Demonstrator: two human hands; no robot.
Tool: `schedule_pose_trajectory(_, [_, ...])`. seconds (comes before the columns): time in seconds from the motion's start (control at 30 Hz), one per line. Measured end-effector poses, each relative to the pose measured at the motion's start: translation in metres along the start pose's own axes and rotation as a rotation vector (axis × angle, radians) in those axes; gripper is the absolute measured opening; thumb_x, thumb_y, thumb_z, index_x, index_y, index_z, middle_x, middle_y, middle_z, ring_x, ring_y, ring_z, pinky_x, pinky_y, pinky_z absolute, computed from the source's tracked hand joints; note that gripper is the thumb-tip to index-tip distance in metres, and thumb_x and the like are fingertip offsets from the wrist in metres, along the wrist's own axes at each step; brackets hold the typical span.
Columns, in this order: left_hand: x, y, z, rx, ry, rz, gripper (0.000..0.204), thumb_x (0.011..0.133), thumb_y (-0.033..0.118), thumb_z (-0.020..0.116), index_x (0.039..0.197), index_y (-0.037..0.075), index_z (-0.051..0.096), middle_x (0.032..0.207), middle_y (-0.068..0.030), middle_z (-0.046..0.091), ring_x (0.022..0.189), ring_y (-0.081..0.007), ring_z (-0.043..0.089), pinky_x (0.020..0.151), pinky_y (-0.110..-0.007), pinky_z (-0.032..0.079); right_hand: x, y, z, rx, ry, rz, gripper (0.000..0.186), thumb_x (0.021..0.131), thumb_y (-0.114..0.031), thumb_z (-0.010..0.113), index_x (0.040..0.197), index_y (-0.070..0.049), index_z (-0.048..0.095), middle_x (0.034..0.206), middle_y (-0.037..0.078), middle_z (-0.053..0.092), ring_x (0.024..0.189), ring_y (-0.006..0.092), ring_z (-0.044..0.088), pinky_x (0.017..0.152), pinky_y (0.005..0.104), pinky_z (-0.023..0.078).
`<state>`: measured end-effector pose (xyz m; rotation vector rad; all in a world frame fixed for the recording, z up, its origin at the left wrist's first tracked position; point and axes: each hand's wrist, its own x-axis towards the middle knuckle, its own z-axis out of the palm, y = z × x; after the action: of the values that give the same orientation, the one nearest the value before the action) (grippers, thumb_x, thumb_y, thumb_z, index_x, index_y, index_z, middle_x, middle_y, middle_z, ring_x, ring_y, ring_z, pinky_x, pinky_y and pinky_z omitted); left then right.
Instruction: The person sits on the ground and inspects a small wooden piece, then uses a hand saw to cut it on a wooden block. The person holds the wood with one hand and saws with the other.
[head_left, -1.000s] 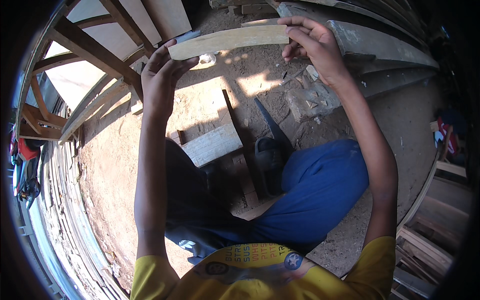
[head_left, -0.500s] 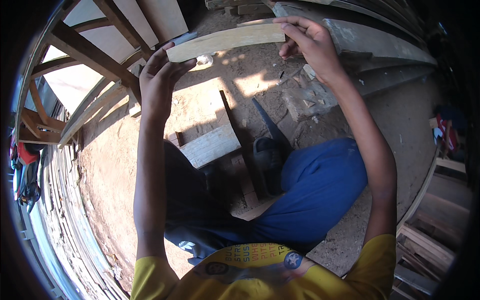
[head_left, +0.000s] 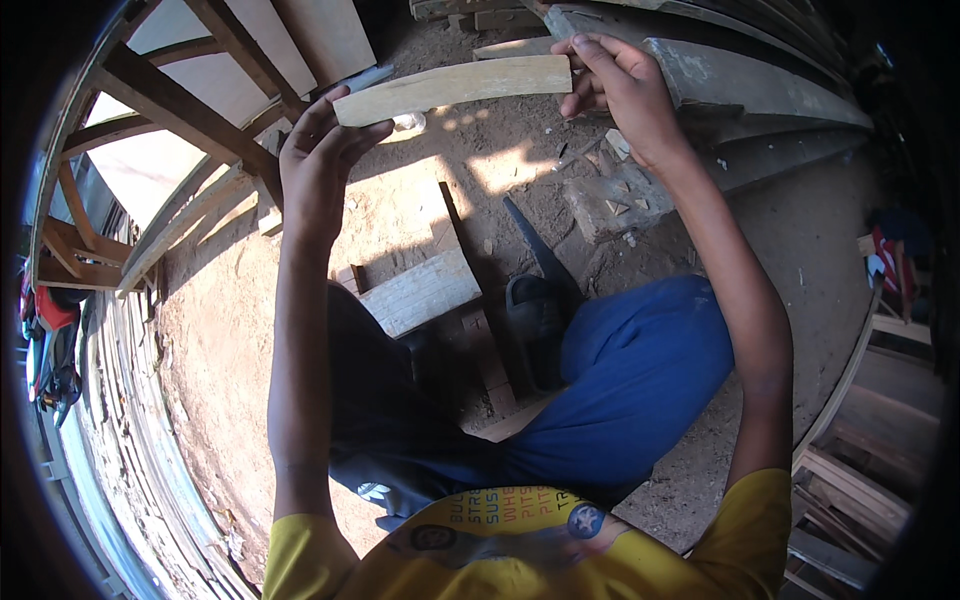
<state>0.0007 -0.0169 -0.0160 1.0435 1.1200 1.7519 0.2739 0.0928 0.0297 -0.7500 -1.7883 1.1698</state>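
Observation:
A pale wooden board (head_left: 455, 88), narrow and slightly curved in the picture, is held up crosswise at the far side, out at arm's length. My left hand (head_left: 318, 150) grips its left end between thumb and fingers. At the right end, my right hand (head_left: 622, 95) pinches the board's edge with bent fingers; the exact fingertip contact is partly hidden. Below, a short, light wooden block (head_left: 422, 292) lies between my legs across other wood pieces. A handsaw-like dark tapered blade (head_left: 532, 240) rests on the ground beside my sandalled foot.
A brown wooden frame (head_left: 180, 100) stands at the far left. Grey timber planks (head_left: 750, 90) are stacked at the far right. A rough wooden block with small offcuts (head_left: 610, 205) sits on the sandy ground. More lumber (head_left: 870, 440) lies at the near right.
The board's right end has dipped slightly toward me. My right fingers have shifted a little on that end, while my left hand has stayed almost still.

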Motion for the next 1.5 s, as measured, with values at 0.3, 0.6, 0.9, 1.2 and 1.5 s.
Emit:
schedule_pose_trajectory(0.3, [-0.001,0.002,0.001,0.012,0.02,-0.007,0.049,0.08,0.0,0.064,0.126,-0.007,0.048,0.097,-0.0119,0.065,0.09,-0.0155,0.064,0.084,-0.025,0.049,0.0,-0.003,-0.001,0.028,-0.02,0.013,0.026,0.092,-0.021,0.052,0.105,-0.002,0.064,0.089,0.008,0.067,0.063,0.0118,0.065,0.064,0.0242,0.052])
schedule_pose_trajectory(0.6, [-0.001,0.0,0.001,0.002,0.021,-0.004,0.05,0.08,0.0,0.064,0.126,-0.006,0.048,0.098,-0.0118,0.066,0.089,-0.0151,0.064,0.083,-0.025,0.049,-0.001,-0.003,-0.002,-0.003,-0.064,-0.041,0.025,0.092,-0.016,0.051,0.109,-0.002,0.063,0.081,0.007,0.064,0.063,0.0116,0.064,0.061,0.0265,0.056])
schedule_pose_trajectory(0.9, [0.0,0.001,0.0,0.008,0.022,-0.001,0.049,0.082,0.0,0.061,0.128,-0.007,0.045,0.098,-0.013,0.066,0.09,-0.0165,0.064,0.084,-0.025,0.049,-0.002,-0.005,-0.002,0.013,-0.063,-0.009,0.025,0.094,-0.017,0.051,0.109,-0.002,0.064,0.083,0.008,0.064,0.065,0.0116,0.064,0.061,0.0265,0.056])
schedule_pose_trajectory(1.2, [0.002,-0.004,-0.007,-0.009,0.029,0.023,0.024,0.087,0.0,0.056,0.11,-0.004,0.052,0.108,-0.0172,0.062,0.093,-0.0262,0.067,0.084,-0.035,0.055,0.0,-0.002,0.0,0.118,-0.077,0.026,0.028,0.095,-0.019,0.05,0.116,-0.001,0.059,0.107,0.011,0.062,0.09,0.0174,0.064,0.073,0.0297,0.056])
schedule_pose_trajectory(1.5, [0.001,-0.003,-0.003,-0.043,0.063,0.053,0.019,0.089,-0.001,0.054,0.107,-0.003,0.053,0.108,-0.0173,0.062,0.092,-0.0263,0.067,0.081,-0.033,0.056,0.001,0.001,-0.001,0.141,-0.108,-0.014,0.027,0.094,-0.012,0.052,0.116,0.002,0.057,0.112,0.012,0.061,0.097,0.0189,0.063,0.084,0.0311,0.054])
